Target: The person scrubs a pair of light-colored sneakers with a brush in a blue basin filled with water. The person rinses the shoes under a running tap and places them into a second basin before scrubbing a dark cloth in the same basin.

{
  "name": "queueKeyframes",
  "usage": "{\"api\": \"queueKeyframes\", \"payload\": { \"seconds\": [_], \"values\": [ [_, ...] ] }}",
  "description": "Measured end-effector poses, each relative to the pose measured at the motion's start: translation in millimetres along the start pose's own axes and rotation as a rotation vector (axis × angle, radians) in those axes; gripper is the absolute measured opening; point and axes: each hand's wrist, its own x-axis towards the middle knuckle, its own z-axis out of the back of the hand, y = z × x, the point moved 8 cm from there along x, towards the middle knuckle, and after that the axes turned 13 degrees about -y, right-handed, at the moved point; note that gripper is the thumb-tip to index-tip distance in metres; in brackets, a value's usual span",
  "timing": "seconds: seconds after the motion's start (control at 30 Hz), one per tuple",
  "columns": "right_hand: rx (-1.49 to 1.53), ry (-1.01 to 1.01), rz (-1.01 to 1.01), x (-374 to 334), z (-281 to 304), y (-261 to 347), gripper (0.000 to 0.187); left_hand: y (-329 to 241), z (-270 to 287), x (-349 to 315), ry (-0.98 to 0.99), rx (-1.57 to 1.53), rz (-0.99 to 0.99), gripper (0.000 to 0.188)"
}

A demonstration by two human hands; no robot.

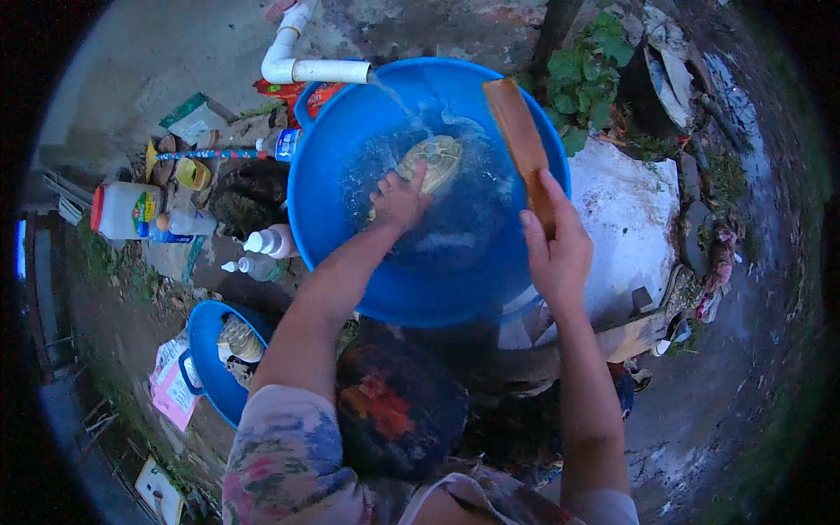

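Observation:
A large blue tub [324,184] of water stands in front of me. In it a pale yellowish shoe [435,164] lies tilted, its patterned sole facing up. My left hand [401,199] grips the shoe at its near end, fingers partly bent around it. Water from a white pipe [332,71] falls into the tub close to the shoe's far end. Over the tub's right side, my right hand [560,249] is closed around the narrow end of a flat brown wooden paddle [518,127], held up above the water. Whether the paddle carries bristles on its far face is hidden.
Left of the tub are a white bottle [273,241], a red-lidded plastic jar [127,210] and a yellow sponge-like block [192,174]. A smaller blue basin [206,337] with shoes sits at lower left. A white slab [626,206] lies at right, beside a leafy plant [586,79].

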Motion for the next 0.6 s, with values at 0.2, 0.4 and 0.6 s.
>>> {"api": "queueKeyframes", "payload": {
  "seconds": [0.2, 0.4, 0.6],
  "values": [
    [-0.032, -0.008, 0.034, -4.3, 4.2, 3.2, 0.048, -0.2, 11.4, -7.9, -0.052, -0.078, -0.067, 0.071],
    [0.028, -0.096, 0.011, 1.4, 13.6, 0.2, 0.047, -29.3, 123.1, -51.7, -0.59, -0.266, -0.337, 0.081],
    [-0.011, -0.126, -0.054, -2.1, 14.4, -2.0, 0.047, -37.0, 204.1, -67.7, -0.679, -0.296, -0.494, 0.087]
  ]
}}
